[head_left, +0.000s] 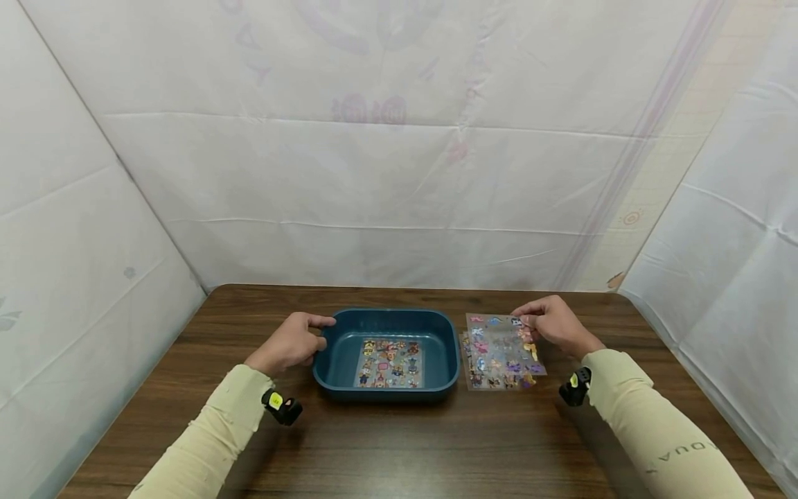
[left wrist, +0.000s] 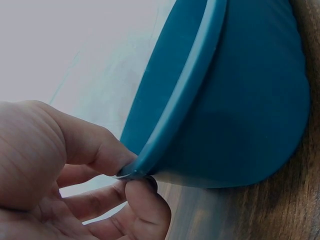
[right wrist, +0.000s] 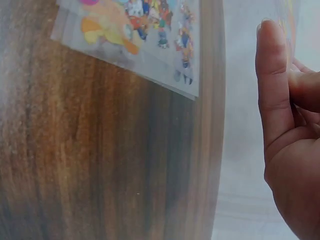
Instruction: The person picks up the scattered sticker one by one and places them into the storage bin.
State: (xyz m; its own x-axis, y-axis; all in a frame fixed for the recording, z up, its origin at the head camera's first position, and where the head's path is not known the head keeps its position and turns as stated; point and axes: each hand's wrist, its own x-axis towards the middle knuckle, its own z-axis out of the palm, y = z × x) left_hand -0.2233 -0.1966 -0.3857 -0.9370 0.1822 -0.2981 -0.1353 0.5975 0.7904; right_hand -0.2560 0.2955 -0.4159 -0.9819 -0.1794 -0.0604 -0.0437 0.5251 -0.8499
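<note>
My left hand [head_left: 291, 341] pinches the left rim of a dark teal plastic basin [head_left: 386, 396]; the left wrist view shows thumb and finger [left wrist: 146, 202] on either side of the rim. Inside the basin, a clear sheet of colourful cartoon stickers [head_left: 391, 364] lies flat on the bottom. To the right of the basin, my right hand [head_left: 557, 324] pinches the top right corner of another clear sticker sheet [head_left: 499, 343], tilted up over more sheets. Those lower sticker sheets [head_left: 492, 383] lie on the table, also visible in the right wrist view as overlapping sheets [right wrist: 150, 65].
All of this stands on a dark wood-grain table [head_left: 399, 450]. White cloth sheeting [head_left: 399, 180] hangs behind the table's far edge and along both sides. Each wrist carries a black strap with a small device [head_left: 282, 407].
</note>
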